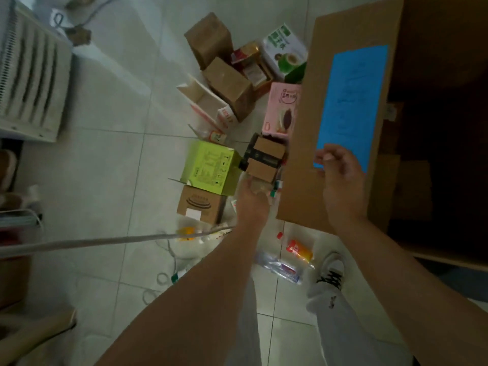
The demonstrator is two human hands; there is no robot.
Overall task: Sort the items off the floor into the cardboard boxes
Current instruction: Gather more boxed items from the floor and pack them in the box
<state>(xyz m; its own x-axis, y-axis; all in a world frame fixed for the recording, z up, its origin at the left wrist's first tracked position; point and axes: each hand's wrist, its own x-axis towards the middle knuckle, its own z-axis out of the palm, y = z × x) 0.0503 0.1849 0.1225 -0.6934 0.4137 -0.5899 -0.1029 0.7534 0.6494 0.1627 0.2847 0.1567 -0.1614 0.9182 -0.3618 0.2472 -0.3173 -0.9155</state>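
on box flap (298, 128), blue label (353, 101) illegible; left hand (250, 203) grips bottle (258, 186), right hand (340, 180) slack.

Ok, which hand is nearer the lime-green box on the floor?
Left. The left hand is just right of the lime-green box, beside its lower corner. The right hand is farther right, in front of the blue label on the big cardboard box.

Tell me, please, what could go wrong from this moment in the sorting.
The clear plastic bottle lying beside the white shoe could roll underfoot. The white cord stretched across the left side could snag or trip the person. The lime-green carton appears to rest on the brown carton and may topple as the left hand reaches beside it.
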